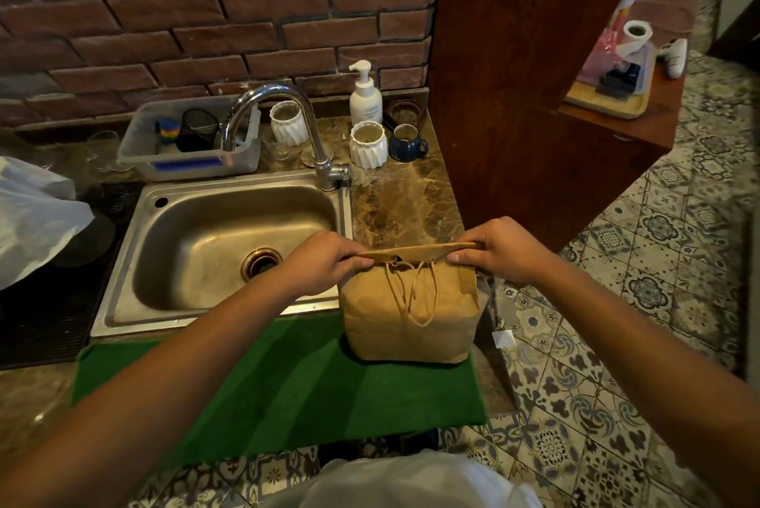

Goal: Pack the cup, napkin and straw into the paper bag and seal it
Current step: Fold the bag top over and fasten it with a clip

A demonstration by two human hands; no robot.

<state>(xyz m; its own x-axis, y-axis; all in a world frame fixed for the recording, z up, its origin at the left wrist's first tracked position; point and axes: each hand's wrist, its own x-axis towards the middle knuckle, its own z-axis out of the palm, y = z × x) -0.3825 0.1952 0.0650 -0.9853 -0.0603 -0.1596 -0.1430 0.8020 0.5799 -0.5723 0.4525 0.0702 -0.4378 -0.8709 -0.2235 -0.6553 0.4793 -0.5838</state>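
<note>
A brown paper bag point(411, 314) stands upright on the right end of a green mat point(288, 380). Its top edge is pressed flat and folded over, and its twine handles hang down the front face. My left hand point(325, 261) pinches the left end of the folded top. My right hand point(499, 252) pinches the right end. The cup, napkin and straw are not visible; whatever is inside the bag is hidden.
A steel sink point(222, 244) with a tap point(296, 125) lies just left of the bag. White ribbed cups point(368, 145), a blue mug point(407, 141), a soap pump bottle point(365, 96) and a plastic tub point(189, 141) stand behind. The counter's right edge drops to tiled floor point(617, 384).
</note>
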